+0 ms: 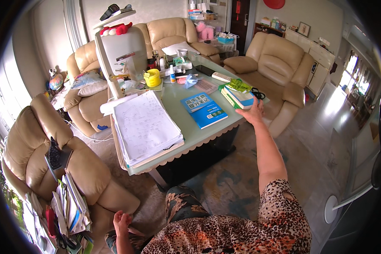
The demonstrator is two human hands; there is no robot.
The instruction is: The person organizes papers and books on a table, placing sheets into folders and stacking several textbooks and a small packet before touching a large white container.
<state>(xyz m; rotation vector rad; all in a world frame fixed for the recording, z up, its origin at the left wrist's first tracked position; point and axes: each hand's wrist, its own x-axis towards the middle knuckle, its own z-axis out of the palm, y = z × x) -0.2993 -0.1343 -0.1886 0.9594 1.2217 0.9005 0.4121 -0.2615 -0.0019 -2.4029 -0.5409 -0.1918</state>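
Observation:
At the right corner of the glass-topped table [174, 111], my right hand [253, 111] spans the near end of a small stack of books [238, 96], thumb on one side and fingers on the other. Lying on that stack is a yellow-green transparent item [239, 85], and black loops like scissor handles [258, 94] show beside it. A blue book [204, 109] with printed writing rests flat to the left. My left hand [122, 220] hangs low by the armchair, fingers loosely curled, with nothing seen in it. Handwritten papers [146, 127] are piled at the table's left end.
Behind the books are a remote control [221, 76], a yellow tub [152, 78], a glue bottle [172, 74] and a white lamp stand [108, 66]. A beige armchair [85, 162] stands at left beside stacked papers [70, 206]; another armchair [270, 60] stands at right. Scalloped trim [203, 144] edges the table.

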